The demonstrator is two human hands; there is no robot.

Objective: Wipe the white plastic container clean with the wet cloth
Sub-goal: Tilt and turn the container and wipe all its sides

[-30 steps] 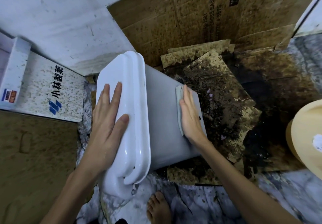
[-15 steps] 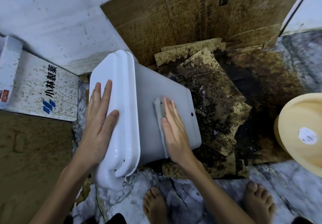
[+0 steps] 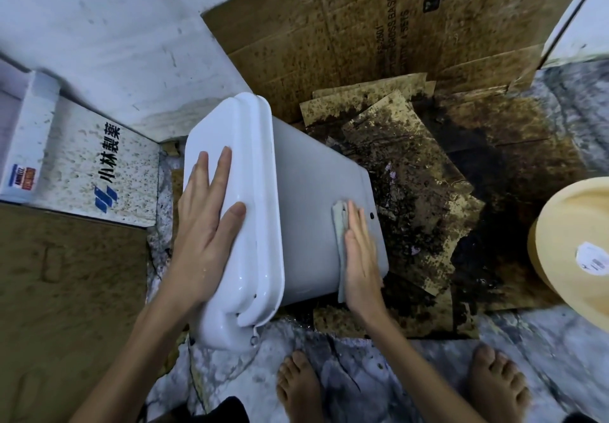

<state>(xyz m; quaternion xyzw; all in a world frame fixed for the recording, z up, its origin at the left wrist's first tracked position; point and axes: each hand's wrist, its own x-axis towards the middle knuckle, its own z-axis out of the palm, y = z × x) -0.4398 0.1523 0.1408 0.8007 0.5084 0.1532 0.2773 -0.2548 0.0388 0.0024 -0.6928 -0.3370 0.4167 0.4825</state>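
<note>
the right hand (image 3: 359,258), fingers straight and together, presses a wet cloth (image 3: 340,241) flat against the tipped white container (image 3: 309,211) while the left hand (image 3: 207,225), fingers spread, steadies its lid (image 3: 260,159).

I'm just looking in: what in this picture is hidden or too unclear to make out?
All from the head view:
- Most of the wet cloth lies under the flat right hand; only its left edge shows.
- The white plastic container lies tipped; its inside and underside face away.
- The container's lid area beneath the left hand is covered.
- The tan round object is cut off by the right edge.
- The cardboard print is stained, partly unreadable.
</note>
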